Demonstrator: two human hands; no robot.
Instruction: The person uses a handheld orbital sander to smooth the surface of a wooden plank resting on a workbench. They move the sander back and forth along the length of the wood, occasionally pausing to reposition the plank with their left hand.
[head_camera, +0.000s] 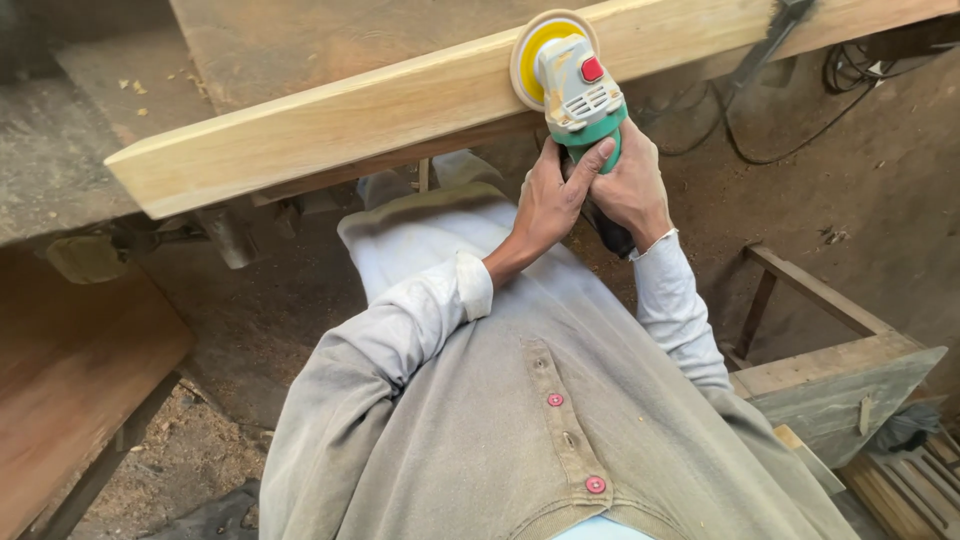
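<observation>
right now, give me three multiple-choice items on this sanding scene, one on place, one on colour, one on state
1. Where does the sander's disc sit?
A. against the pale plank's side
B. on the floor
C. on the stool

2. What colour is the button on the sander?
A. blue
B. red
C. black

3. How is the sander held?
A. left hand only
B. lying unheld
C. both hands

Key: 1 A, the disc meets the plank's face; 2 B, the button shows red on the grey housing; 3 C, the left hand and right hand wrap its handle.

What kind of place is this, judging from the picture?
Probably a woodworking workshop: both hands hold a green power sander against a long pale plank, and sawdust covers the dirt floor.
</observation>
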